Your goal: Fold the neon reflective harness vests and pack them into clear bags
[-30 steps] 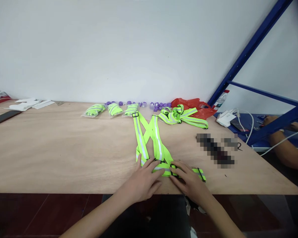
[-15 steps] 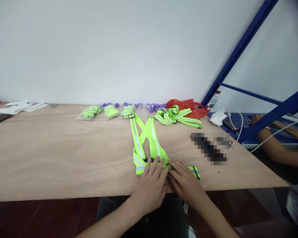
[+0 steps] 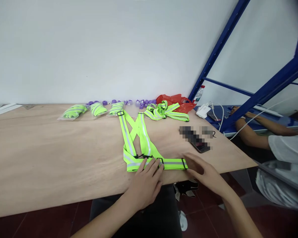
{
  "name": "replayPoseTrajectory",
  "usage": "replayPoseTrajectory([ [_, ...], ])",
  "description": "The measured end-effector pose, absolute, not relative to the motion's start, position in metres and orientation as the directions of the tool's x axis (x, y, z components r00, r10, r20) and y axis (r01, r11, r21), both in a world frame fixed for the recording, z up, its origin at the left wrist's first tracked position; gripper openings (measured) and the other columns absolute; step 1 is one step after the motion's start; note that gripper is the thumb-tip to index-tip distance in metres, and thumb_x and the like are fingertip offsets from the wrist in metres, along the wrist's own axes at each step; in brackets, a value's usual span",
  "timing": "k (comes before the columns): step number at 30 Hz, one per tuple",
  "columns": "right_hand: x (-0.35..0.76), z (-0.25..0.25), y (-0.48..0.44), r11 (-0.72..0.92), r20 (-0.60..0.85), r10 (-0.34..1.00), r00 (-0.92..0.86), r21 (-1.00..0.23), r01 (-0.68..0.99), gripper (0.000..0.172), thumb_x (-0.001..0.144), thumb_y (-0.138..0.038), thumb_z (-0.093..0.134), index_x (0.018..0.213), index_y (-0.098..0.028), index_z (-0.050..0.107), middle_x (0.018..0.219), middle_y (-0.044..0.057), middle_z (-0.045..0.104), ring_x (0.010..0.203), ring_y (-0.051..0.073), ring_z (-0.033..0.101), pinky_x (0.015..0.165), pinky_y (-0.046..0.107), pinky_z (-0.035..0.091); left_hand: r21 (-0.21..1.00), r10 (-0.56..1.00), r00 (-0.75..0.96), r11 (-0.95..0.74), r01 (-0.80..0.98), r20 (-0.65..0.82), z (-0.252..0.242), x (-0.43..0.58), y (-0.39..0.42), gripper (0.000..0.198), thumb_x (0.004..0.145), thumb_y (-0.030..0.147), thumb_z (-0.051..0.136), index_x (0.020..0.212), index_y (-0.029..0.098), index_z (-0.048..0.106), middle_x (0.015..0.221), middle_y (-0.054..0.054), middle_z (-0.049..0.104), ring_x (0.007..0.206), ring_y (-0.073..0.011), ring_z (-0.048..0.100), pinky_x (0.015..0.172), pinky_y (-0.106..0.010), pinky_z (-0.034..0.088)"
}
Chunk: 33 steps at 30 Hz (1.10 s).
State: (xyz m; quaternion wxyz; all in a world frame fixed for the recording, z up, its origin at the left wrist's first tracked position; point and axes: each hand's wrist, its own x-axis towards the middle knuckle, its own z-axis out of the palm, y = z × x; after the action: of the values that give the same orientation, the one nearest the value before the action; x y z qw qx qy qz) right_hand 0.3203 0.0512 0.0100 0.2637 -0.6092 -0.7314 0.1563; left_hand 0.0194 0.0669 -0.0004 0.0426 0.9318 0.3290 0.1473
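Note:
A neon-yellow reflective harness (image 3: pixel 146 138) with grey stripes and black buckles lies on the table, its straps crossed towards the back and its waist belt running along the front. My left hand (image 3: pixel 145 181) rests palm down on the belt, fingers stretched out, covering part of it beside a black buckle. My right hand (image 3: pixel 206 173) is at the belt's right end, by the end buckle (image 3: pixel 184 164). Its thumb and fingers are spread around that end, and I see no firm grip.
Bagged reflective straps (image 3: pixel 74 111) and small purple items (image 3: pixel 114 101) line the wall. Loose straps (image 3: pixel 164 112) lie by a red plastic bag (image 3: pixel 173 99). A blurred-out phone (image 3: pixel 201 147) is at right. Beyond the blue frame (image 3: pixel 218 43), a co-worker's arm (image 3: pixel 250 134) reaches over another surface.
My right hand has moved right, away from my left, to the belt's end, and the belt's right part now lies straighter and uncovered. My left hand stays on the belt. The view has turned right.

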Motion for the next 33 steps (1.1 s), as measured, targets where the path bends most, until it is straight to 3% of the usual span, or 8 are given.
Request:
replayPoseTrajectory([
  [3, 0.319, 0.011, 0.057, 0.182, 0.081, 0.982, -0.168, -0.618, 0.765, 0.049, 0.086, -0.042, 0.066, 0.133, -0.029, 0.061, 0.145, 0.008, 0.055, 0.141, 0.032, 0.043, 0.116, 0.055, 0.034, 0.177, 0.625, 0.740, -0.781, 0.599, 0.250, 0.000, 0.020, 0.067, 0.052, 0.103, 0.036, 0.036, 0.152, 0.019, 0.032, 0.155, -0.007, 0.042, 0.143, -0.0251, 0.037, 0.121, -0.047, 0.020],
  [6, 0.313, 0.015, 0.063, 0.137, 0.034, 0.987, -0.157, -0.687, 0.714, 0.049, 0.082, -0.046, 0.071, 0.127, -0.029, 0.065, 0.144, 0.008, 0.056, 0.142, 0.032, 0.041, 0.118, 0.055, 0.030, 0.173, 0.623, 0.741, -0.782, 0.599, 0.249, 0.001, 0.020, 0.066, 0.051, 0.103, 0.036, 0.038, 0.151, 0.022, 0.034, 0.155, -0.009, 0.042, 0.144, -0.0260, 0.036, 0.120, -0.048, 0.023],
  [15, 0.311, 0.016, 0.067, -0.050, -0.056, 0.998, -0.005, -0.929, 0.365, 0.062, 0.066, -0.063, 0.080, 0.111, -0.023, 0.067, 0.120, 0.012, 0.071, 0.116, 0.034, 0.063, 0.101, 0.048, 0.051, 0.201, 0.633, 0.736, -0.774, 0.600, 0.241, 0.005, 0.019, 0.065, 0.048, 0.102, 0.036, 0.041, 0.148, 0.024, 0.039, 0.153, -0.010, 0.044, 0.142, -0.0267, 0.038, 0.118, -0.049, 0.027],
  [24, 0.312, 0.010, 0.068, -0.033, -0.015, 0.998, 0.053, -0.931, 0.364, 0.062, 0.067, -0.066, 0.078, 0.111, -0.024, 0.067, 0.122, 0.011, 0.070, 0.119, 0.033, 0.062, 0.099, 0.045, 0.053, 0.209, 0.653, 0.719, -0.757, 0.619, 0.237, 0.003, 0.016, 0.066, 0.049, 0.102, 0.040, 0.040, 0.148, 0.024, 0.038, 0.160, -0.009, 0.033, 0.144, -0.0290, 0.035, 0.118, -0.051, 0.027],
  [33, 0.318, -0.006, 0.071, -0.016, 0.015, 0.997, 0.079, -0.926, 0.378, 0.063, 0.066, -0.069, 0.077, 0.110, -0.024, 0.069, 0.118, 0.012, 0.071, 0.115, 0.033, 0.064, 0.098, 0.046, 0.053, 0.205, 0.657, 0.720, -0.754, 0.624, 0.223, 0.005, 0.010, 0.066, 0.047, 0.101, 0.039, 0.041, 0.146, 0.023, 0.042, 0.155, -0.008, 0.042, 0.144, -0.0290, 0.035, 0.120, -0.052, 0.024],
])
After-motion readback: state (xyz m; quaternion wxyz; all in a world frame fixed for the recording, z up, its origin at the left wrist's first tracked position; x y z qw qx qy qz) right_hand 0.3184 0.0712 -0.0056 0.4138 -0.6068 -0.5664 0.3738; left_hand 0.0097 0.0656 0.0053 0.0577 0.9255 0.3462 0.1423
